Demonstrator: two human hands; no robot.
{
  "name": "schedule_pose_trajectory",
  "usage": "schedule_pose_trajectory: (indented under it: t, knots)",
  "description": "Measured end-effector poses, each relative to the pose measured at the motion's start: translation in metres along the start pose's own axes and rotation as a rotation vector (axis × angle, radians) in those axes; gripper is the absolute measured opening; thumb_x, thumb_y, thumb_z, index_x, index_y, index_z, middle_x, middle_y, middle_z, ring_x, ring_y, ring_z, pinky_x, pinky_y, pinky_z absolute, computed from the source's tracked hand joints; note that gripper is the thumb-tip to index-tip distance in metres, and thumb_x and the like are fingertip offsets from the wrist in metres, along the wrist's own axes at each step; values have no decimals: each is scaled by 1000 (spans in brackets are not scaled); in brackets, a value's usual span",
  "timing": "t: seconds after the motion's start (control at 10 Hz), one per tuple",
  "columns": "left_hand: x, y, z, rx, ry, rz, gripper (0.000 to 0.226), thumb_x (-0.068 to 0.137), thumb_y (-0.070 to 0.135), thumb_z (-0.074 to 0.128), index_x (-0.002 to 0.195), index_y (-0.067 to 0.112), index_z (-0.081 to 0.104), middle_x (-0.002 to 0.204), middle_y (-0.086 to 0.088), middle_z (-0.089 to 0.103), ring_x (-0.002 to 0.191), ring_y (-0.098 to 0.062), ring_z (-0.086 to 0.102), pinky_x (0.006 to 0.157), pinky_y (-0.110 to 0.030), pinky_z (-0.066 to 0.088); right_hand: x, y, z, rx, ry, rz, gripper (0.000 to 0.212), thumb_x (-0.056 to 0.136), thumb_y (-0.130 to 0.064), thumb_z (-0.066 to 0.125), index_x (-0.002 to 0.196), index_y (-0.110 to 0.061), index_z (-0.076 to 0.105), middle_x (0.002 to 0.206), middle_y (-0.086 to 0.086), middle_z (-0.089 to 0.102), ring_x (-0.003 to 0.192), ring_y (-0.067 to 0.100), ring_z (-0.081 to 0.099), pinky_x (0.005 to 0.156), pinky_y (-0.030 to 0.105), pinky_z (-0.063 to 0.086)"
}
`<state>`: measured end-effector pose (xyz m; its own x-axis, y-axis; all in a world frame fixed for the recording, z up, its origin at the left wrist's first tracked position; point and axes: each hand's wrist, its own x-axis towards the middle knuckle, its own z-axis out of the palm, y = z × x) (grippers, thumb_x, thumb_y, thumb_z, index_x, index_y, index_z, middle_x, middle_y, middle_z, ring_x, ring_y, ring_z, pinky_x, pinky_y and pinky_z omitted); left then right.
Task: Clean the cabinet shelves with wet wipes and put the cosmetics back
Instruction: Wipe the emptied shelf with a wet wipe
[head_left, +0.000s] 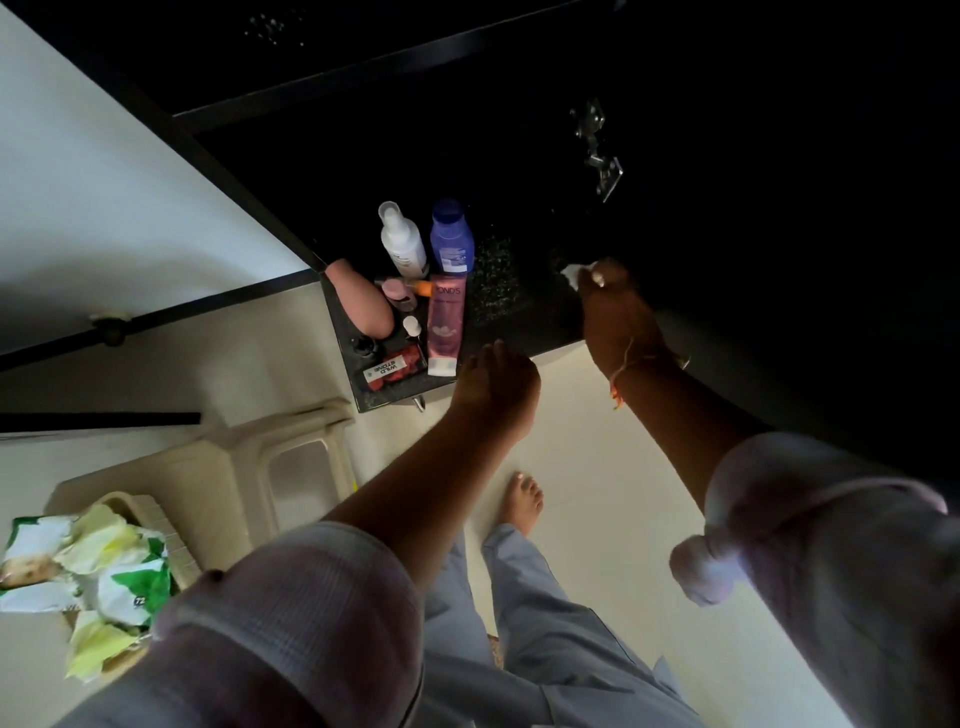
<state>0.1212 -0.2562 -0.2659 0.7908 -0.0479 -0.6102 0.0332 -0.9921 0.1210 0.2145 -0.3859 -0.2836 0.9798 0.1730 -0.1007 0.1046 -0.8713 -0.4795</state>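
Note:
A dark speckled cabinet shelf (498, 291) holds cosmetics at its left end: a white bottle (401, 241), a blue bottle (451, 240), a pink Pond's tube (444, 325), a peach-coloured bottle (361, 299) and a red Wild Stone packet (392, 368). My right hand (615, 317) presses a white wet wipe (571, 273) onto the shelf, right of the cosmetics. My left hand (493, 387) rests on the shelf's front edge with curled fingers, just right of the tube, holding nothing that I can see.
A cream plastic stool (249, 467) stands at the lower left with a green-and-white wet wipes pack (83, 571) and crumpled used wipes on it. A metal hinge (597, 150) shows inside the dark cabinet. My bare foot (522, 499) is on the pale floor.

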Motion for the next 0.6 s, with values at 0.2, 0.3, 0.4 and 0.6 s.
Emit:
schedule_pose_trajectory:
  t: [0.2, 0.3, 0.4, 0.6]
  knots:
    - [-6, -5, 5, -16, 40, 20, 70, 95, 21, 52, 148, -5, 15, 158, -22, 12, 146, -34, 14, 119, -44, 18, 21, -3, 22, -347, -116, -220, 39, 98, -44, 45, 134, -31, 53, 139, 6, 53, 127, 26, 49, 110, 44, 36]
    - [-5, -7, 4, -24, 28, 29, 71, 95, 22, 52, 149, -4, 15, 159, -21, 9, 147, -33, 12, 119, -42, 17, 4, -11, 26, -719, -267, -557, 47, 100, -18, 38, 144, -3, 38, 153, 19, 32, 144, 37, 24, 121, 50, 11]
    - [-1, -10, -3, -28, -34, 52, 79, 91, 24, 61, 149, -5, 14, 158, -22, 8, 147, -34, 12, 119, -42, 18, -8, 12, 16, -1225, -269, -716, 50, 100, -21, 20, 145, -31, 41, 153, -9, 38, 145, 18, 27, 113, 45, -16]
    - [0, -11, -17, 17, -126, 82, 87, 90, 29, 66, 149, -6, 12, 158, -23, 6, 147, -35, 12, 118, -42, 20, 11, 18, 27, -1207, -347, -453, 44, 98, -17, 35, 138, -4, 49, 144, 18, 47, 137, 37, 39, 118, 53, 13]
